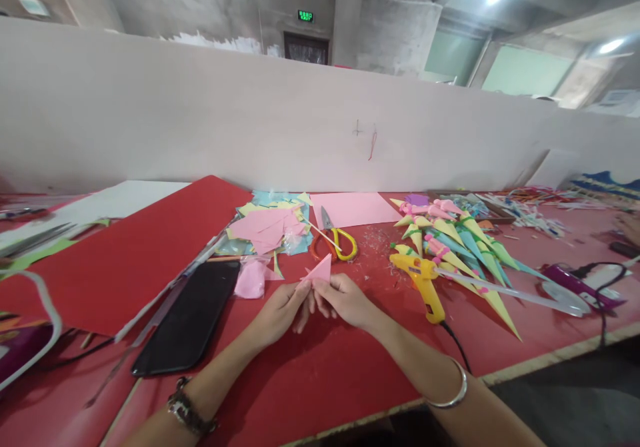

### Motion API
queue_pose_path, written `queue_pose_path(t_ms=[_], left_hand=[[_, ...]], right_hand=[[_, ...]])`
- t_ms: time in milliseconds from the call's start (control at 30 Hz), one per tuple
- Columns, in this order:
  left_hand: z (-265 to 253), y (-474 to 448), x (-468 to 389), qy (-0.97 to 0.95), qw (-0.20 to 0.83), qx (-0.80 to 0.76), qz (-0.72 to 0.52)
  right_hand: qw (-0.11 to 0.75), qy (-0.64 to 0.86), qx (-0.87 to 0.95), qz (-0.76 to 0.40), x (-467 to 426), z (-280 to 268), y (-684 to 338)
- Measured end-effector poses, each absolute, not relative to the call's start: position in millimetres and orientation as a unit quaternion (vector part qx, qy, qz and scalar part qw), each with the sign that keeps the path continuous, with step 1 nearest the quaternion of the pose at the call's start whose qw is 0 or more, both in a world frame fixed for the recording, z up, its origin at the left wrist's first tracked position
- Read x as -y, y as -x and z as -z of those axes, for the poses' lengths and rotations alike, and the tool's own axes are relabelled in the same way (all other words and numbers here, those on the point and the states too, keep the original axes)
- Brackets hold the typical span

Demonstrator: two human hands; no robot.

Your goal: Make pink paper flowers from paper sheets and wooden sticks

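Note:
Between my two hands a small pointed piece of pink paper (321, 270) stands up from the fingertips. My left hand (283, 310) pinches its lower left edge between thumb and fingers. From the other side my right hand (346, 298) grips the lower right part, thumb on top. The fingers partly hide the paper's bottom. Just beyond the hands lie scissors (344, 244) with yellow and red handles. A soft pink bundle (250, 279) rests left of my left hand, and a yellow glue gun (425, 284) lies to the right.
A black phone (193, 320) and a large red sheet (130, 264) lie at the left. Paper pieces (267, 227) are piled behind. Several colored paper cones (460, 240) are heaped at the right, near a purple device (583, 287). A white partition (250, 120) borders the table's back.

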State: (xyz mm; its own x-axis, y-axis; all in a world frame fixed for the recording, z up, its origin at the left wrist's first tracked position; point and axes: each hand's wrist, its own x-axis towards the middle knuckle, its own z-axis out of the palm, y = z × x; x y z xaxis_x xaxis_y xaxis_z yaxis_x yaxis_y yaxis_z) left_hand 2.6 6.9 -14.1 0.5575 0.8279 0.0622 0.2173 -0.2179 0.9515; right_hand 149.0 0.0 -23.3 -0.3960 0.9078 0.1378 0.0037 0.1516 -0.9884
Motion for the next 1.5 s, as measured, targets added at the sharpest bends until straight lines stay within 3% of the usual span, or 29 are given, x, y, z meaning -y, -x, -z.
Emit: queue_pose_path(t_ms=[133, 633, 867, 967, 1067, 1200, 1367, 1500], left_hand=[[13, 0, -10, -0.712, 0.506, -0.372, -0.314], [15, 1, -15, -0.71, 0.464, -0.409, -0.337], [8, 4, -17, -0.691, 0.422, -0.436, -0.392], [4, 6, -17, -0.686, 0.387, -0.452, -0.418], [3, 8, -19, -0.664, 0.364, -0.47, -0.454], [7, 12, -25, -0.627, 0.366, -0.48, -0.493], [9, 12, -29, -0.631, 0.428, -0.459, -0.456], [10, 11, -28, -0.619, 0.45, -0.451, -0.459]], right_hand=[[0.441, 0.337, 0.614, -0.561, 1, 20, -148], [0.411, 0.383, 0.633, -0.532, -3, 25, -150], [0.47, 0.402, 0.602, -0.505, -7, 24, -150], [0.494, 0.434, 0.591, -0.466, -12, 25, -150], [0.518, 0.482, 0.617, -0.344, -17, 26, -152], [0.452, 0.488, 0.715, -0.215, -16, 29, -153], [0.343, 0.469, 0.773, -0.255, -8, 28, -152], [0.311, 0.456, 0.788, -0.273, -6, 25, -151]])
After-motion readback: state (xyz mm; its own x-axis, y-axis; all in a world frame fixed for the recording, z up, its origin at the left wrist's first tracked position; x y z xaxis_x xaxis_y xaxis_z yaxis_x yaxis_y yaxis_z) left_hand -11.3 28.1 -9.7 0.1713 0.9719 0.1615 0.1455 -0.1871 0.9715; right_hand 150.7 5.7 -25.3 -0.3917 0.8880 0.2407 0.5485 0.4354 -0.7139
